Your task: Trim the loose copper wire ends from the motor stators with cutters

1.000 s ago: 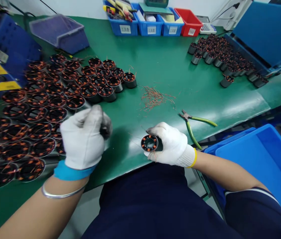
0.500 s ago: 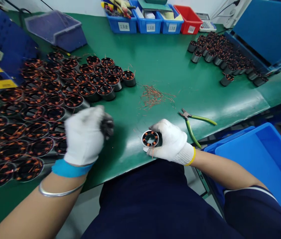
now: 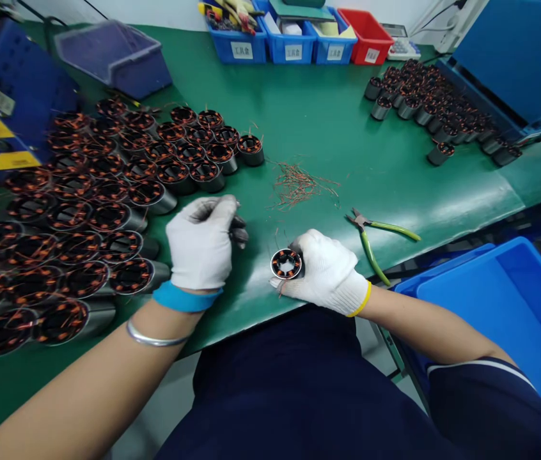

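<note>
My right hand (image 3: 323,271), in a white glove with darkened fingertips, is closed round a motor stator (image 3: 274,264), a small metal ring with copper windings inside. The stator is just above the bench near its front edge, its open end facing up, and thin wire ends stick out of it. My left hand (image 3: 203,239), gloved likewise, hovers to the left of the stator with its fingers curled together. Whether anything is between those dark fingertips is hidden. Diagonal cutters (image 3: 371,252) with green handles lie spread on the bench right of my right hand.
Several rows of wound stators (image 3: 208,185) stand at left, with more stators (image 3: 440,153) at back right. Copper wire offcuts (image 3: 299,185) lie mid-bench. Blue bins (image 3: 239,51), a red bin (image 3: 371,54) and a purple bin (image 3: 141,73) line the back; a blue tub (image 3: 495,294) is at right.
My left hand has moved right, away from the rows of stators and closer to the stator in my right hand. My right hand keeps its hold, shifted slightly left.
</note>
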Demonstrator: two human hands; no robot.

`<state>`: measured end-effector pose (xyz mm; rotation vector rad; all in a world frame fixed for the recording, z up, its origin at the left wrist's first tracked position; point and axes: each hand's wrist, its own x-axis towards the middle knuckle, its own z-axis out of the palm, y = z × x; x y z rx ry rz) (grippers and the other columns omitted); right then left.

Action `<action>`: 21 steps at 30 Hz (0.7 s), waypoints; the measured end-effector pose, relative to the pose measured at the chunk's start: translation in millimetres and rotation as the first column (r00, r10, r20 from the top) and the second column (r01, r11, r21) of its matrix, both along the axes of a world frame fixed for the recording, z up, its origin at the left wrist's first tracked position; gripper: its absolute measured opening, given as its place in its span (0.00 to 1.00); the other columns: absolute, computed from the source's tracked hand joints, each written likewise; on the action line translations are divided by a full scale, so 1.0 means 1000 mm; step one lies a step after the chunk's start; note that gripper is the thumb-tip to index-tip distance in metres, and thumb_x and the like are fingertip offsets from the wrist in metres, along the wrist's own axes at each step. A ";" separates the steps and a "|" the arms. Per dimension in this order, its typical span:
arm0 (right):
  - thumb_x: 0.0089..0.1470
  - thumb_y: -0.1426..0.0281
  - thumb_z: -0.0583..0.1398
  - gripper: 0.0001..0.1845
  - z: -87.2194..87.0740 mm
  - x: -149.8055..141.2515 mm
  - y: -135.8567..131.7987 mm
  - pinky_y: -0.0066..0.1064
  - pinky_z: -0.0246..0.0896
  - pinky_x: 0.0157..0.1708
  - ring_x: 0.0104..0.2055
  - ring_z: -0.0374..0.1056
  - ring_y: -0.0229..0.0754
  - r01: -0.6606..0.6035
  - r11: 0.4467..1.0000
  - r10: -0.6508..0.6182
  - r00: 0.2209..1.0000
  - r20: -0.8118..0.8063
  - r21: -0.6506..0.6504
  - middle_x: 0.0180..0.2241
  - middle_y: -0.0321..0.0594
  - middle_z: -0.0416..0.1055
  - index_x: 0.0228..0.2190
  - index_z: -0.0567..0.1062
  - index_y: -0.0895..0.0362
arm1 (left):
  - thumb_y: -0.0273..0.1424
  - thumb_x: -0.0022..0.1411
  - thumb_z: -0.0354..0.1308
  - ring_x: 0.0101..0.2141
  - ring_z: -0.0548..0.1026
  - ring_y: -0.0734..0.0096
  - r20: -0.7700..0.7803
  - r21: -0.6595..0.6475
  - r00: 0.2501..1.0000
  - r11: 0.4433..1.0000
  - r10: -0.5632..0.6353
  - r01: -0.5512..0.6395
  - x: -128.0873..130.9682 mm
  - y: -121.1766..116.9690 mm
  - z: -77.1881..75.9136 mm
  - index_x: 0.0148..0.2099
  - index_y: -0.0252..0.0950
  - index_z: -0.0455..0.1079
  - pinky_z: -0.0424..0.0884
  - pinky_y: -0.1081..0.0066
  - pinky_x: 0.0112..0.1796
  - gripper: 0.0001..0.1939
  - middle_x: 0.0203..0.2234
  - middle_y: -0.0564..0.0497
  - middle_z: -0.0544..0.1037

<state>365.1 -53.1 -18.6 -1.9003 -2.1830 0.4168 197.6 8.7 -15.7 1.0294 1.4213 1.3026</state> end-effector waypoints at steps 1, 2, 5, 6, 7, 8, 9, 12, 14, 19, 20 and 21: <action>0.38 0.44 0.63 0.32 0.000 0.000 0.000 0.34 0.59 0.28 0.34 0.72 0.49 0.005 1.000 -0.005 1.000 0.003 -0.003 0.36 0.39 0.70 0.38 0.71 0.54 | 0.42 0.54 0.62 0.13 0.63 0.79 -0.008 -0.040 0.998 0.998 -0.054 0.054 -0.003 0.000 0.001 0.29 0.37 0.70 0.57 0.78 0.13 0.13 0.15 0.58 0.67; 0.38 0.43 0.63 0.32 0.001 0.000 0.000 0.34 0.59 0.29 0.34 0.72 0.49 0.005 1.000 -0.005 1.000 0.008 -0.004 0.36 0.39 0.70 0.38 0.71 0.54 | 0.44 0.54 0.62 0.13 0.63 0.79 -0.041 -0.109 0.984 0.980 -0.174 0.169 -0.005 -0.003 0.003 0.30 0.36 0.72 0.55 0.78 0.13 0.15 0.14 0.57 0.67; 0.40 0.42 0.62 0.33 0.002 -0.001 0.001 0.34 0.59 0.29 0.34 0.72 0.48 -0.007 1.000 0.007 1.000 0.027 -0.015 0.35 0.40 0.70 0.37 0.71 0.55 | 0.41 0.50 0.66 0.19 0.70 0.75 -0.175 -0.259 0.832 0.840 -0.527 0.478 -0.001 -0.016 0.007 0.30 0.35 0.75 0.64 0.76 0.19 0.14 0.18 0.53 0.74; 0.41 0.42 0.61 0.32 0.002 0.000 0.001 0.34 0.59 0.29 0.34 0.72 0.48 -0.009 1.000 0.009 1.000 0.029 -0.017 0.35 0.40 0.70 0.37 0.71 0.56 | 0.38 0.48 0.67 0.21 0.72 0.73 -0.213 -0.257 0.809 0.830 -0.548 0.495 0.002 -0.020 0.007 0.29 0.34 0.75 0.67 0.76 0.22 0.12 0.20 0.52 0.76; 0.41 0.42 0.61 0.32 0.003 0.000 0.001 0.34 0.59 0.29 0.34 0.72 0.48 -0.010 1.000 0.011 1.000 0.027 -0.017 0.35 0.40 0.70 0.37 0.71 0.56 | 0.36 0.48 0.67 0.22 0.72 0.73 -0.235 -0.231 0.824 0.853 -0.516 0.468 0.005 -0.022 0.007 0.27 0.34 0.75 0.68 0.75 0.24 0.10 0.21 0.53 0.76; 0.42 0.43 0.61 0.31 0.003 0.000 0.001 0.34 0.59 0.29 0.34 0.72 0.48 -0.011 1.000 0.011 1.000 0.023 -0.012 0.35 0.40 0.70 0.37 0.71 0.56 | 0.35 0.48 0.66 0.21 0.71 0.74 -0.232 -0.194 0.866 0.893 -0.443 0.405 0.007 -0.022 0.006 0.27 0.35 0.74 0.68 0.75 0.23 0.09 0.20 0.53 0.76; 0.42 0.43 0.61 0.31 0.003 0.000 0.001 0.34 0.59 0.29 0.34 0.72 0.48 -0.011 1.000 0.011 1.000 0.016 -0.003 0.35 0.40 0.70 0.37 0.71 0.56 | 0.35 0.49 0.65 0.18 0.69 0.75 -0.205 -0.151 0.915 0.935 -0.347 0.320 0.008 -0.021 0.004 0.27 0.35 0.73 0.66 0.75 0.21 0.08 0.18 0.55 0.74; 0.40 0.44 0.63 0.31 0.002 0.000 0.001 0.34 0.59 0.29 0.35 0.72 0.48 -0.012 1.000 0.012 1.000 0.000 0.008 0.36 0.39 0.70 0.37 0.71 0.55 | 0.37 0.53 0.64 0.15 0.65 0.79 -0.049 0.015 0.999 1.000 -0.023 0.023 0.007 -0.012 0.000 0.30 0.37 0.71 0.60 0.77 0.16 0.09 0.16 0.58 0.69; 0.40 0.44 0.63 0.31 0.002 0.000 0.001 0.34 0.60 0.30 0.35 0.72 0.48 -0.012 1.000 0.012 1.000 -0.003 -0.004 0.36 0.39 0.70 0.38 0.71 0.55 | 0.39 0.52 0.65 0.19 0.70 0.77 -0.001 0.064 1.000 0.998 -0.001 0.001 0.006 -0.011 -0.002 0.34 0.36 0.72 0.66 0.77 0.19 0.12 0.22 0.55 0.74; 0.42 0.43 0.61 0.32 0.001 0.002 0.001 0.36 0.61 0.30 0.35 0.72 0.49 -0.038 0.999 0.038 0.999 0.016 0.024 0.35 0.41 0.70 0.38 0.71 0.56 | 0.31 0.41 0.72 0.37 0.80 0.62 0.014 -0.139 0.931 0.921 -0.366 0.364 0.019 -0.029 -0.001 0.55 0.32 0.70 0.78 0.63 0.40 0.36 0.37 0.44 0.81; 0.42 0.43 0.61 0.32 0.000 0.002 0.001 0.36 0.61 0.30 0.35 0.72 0.49 -0.043 0.999 0.042 0.999 0.014 0.030 0.35 0.41 0.70 0.37 0.71 0.56 | 0.32 0.42 0.72 0.36 0.80 0.62 0.026 -0.141 0.931 0.921 -0.363 0.363 0.021 -0.030 -0.001 0.54 0.31 0.70 0.77 0.62 0.41 0.35 0.35 0.45 0.81; 0.43 0.43 0.61 0.31 -0.001 0.001 0.001 0.36 0.61 0.30 0.35 0.72 0.50 -0.045 0.998 0.045 0.999 0.010 0.032 0.35 0.41 0.70 0.37 0.71 0.56 | 0.32 0.44 0.71 0.35 0.80 0.63 0.030 -0.120 0.942 0.934 -0.334 0.335 0.022 -0.030 -0.001 0.53 0.30 0.71 0.78 0.62 0.42 0.32 0.32 0.46 0.81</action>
